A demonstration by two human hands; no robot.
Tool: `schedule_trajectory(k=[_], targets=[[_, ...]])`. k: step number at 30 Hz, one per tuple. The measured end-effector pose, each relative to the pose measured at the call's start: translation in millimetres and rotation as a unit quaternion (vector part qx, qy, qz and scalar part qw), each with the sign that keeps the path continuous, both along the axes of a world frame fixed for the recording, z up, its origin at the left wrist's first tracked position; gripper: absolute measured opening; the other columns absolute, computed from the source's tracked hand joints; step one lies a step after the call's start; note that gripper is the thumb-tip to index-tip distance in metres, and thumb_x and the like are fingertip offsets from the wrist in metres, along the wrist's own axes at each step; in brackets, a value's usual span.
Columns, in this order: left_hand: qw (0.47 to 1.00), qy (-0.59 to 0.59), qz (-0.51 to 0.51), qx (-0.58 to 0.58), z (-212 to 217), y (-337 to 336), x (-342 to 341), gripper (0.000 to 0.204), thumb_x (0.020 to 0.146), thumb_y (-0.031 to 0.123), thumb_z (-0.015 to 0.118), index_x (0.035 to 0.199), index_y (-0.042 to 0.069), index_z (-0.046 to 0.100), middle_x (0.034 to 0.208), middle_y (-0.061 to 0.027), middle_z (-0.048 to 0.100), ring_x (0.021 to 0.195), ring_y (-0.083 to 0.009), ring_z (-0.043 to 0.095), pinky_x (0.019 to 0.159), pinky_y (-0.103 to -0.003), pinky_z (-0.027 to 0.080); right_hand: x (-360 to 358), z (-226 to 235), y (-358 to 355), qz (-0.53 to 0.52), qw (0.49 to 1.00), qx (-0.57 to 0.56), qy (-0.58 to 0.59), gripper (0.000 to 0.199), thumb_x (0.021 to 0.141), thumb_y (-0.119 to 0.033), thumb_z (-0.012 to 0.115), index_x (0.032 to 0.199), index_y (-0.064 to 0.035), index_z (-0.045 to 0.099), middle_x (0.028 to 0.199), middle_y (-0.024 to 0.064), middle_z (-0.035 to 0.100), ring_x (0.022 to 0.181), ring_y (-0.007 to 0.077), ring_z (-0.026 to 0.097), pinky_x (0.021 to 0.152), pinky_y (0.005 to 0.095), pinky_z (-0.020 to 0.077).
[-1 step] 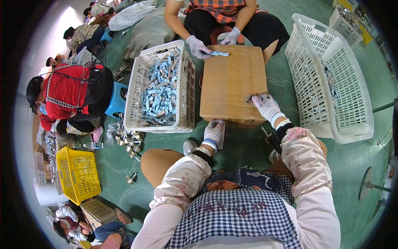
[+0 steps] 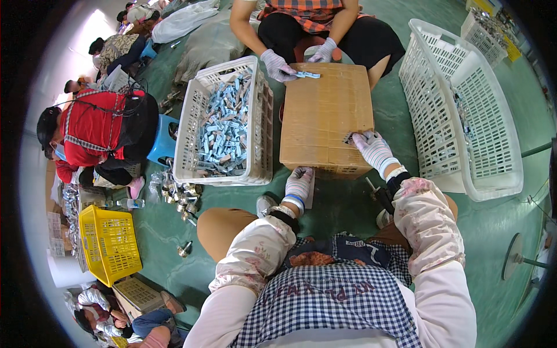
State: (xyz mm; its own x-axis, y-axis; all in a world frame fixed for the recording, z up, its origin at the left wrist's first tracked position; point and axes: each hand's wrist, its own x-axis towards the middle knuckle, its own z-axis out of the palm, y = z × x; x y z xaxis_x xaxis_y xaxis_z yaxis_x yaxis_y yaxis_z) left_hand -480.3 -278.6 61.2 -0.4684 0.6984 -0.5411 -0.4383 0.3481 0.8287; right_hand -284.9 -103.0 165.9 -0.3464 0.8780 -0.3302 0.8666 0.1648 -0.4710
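A brown cardboard box (image 2: 325,116) lies flat on the green floor in front of my knees. My right hand (image 2: 376,149), in a white knit glove, rests on the box's near right corner and pinches a small grey piece (image 2: 348,138) at its fingertips. My left hand (image 2: 299,183), also gloved, sits just below the box's front edge, closed on a thin white flat piece (image 2: 310,196). Left of the box stands a white slatted basket (image 2: 262,116) filled with several small blue-grey packets (image 2: 223,124).
A person sits across the box, gloved hands (image 2: 277,64) holding a small blue packet (image 2: 306,74). An empty white basket (image 2: 464,110) lies to the right. A person in red (image 2: 96,130), a yellow crate (image 2: 107,243) and loose metal parts (image 2: 180,197) are on the left.
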Motion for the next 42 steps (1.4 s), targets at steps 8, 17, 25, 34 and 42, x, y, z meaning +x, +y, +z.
schedule_trajectory(k=[8,17,25,34,42], targets=[[1.000,-0.004,-0.011,-0.010,10.8,-6.3,-2.7,0.008,0.093,0.016,0.065,0.098,0.010,0.064,0.086,0.0008,0.063,0.071,-0.0098,0.055,0.064,-0.025,0.048,-4.1,11.6,-8.5,0.012,1.000,-0.006,0.002,0.063,0.096,-0.054,0.036,0.133,-0.0065,0.055,0.141,0.0120,0.049,0.137,0.0352,0.034,0.116,0.0377,0.0248],[0.999,-0.029,-0.008,-0.034,31.0,-9.6,5.6,0.009,0.093,0.017,0.065,0.098,0.010,0.064,0.084,0.0008,0.062,0.069,-0.0103,0.055,0.060,-0.026,0.048,2.7,7.0,-12.4,0.011,1.000,0.010,0.027,0.060,0.095,-0.054,0.041,0.125,-0.0047,0.059,0.133,0.0191,0.053,0.131,0.0364,0.041,0.111,0.0402,0.0311],[0.999,-0.036,-0.002,-0.036,35.9,-10.8,13.2,0.010,0.093,0.017,0.065,0.099,0.009,0.064,0.085,0.0009,0.063,0.071,-0.0104,0.055,0.063,-0.026,0.048,8.7,7.9,-11.2,0.020,1.000,-0.007,-0.003,0.066,0.096,-0.056,0.033,0.132,-0.0054,0.055,0.141,0.0126,0.050,0.137,0.0353,0.035,0.117,0.0368,0.0226],[0.998,0.056,-0.024,-0.009,-4.0,-9.2,3.2,0.011,0.093,0.014,0.064,0.101,0.007,0.064,0.088,0.0014,0.063,0.078,-0.0091,0.054,0.073,-0.023,0.046,3.3,16.9,-11.9,0.037,0.999,-0.017,-0.016,0.065,0.096,-0.055,0.034,0.134,-0.0052,0.052,0.142,0.0121,0.049,0.136,0.0328,0.036,0.117,0.0352,0.0206],[0.999,0.044,-0.028,0.003,-10.3,-6.8,-0.2,0.010,0.094,0.014,0.063,0.102,0.007,0.064,0.089,0.0018,0.062,0.078,-0.0086,0.054,0.072,-0.023,0.046,1.5,7.1,-8.3,0.016,1.000,-0.007,-0.011,0.065,0.095,-0.056,0.035,0.135,-0.0063,0.052,0.143,0.0127,0.048,0.137,0.0355,0.034,0.116,0.0370,0.0239]])
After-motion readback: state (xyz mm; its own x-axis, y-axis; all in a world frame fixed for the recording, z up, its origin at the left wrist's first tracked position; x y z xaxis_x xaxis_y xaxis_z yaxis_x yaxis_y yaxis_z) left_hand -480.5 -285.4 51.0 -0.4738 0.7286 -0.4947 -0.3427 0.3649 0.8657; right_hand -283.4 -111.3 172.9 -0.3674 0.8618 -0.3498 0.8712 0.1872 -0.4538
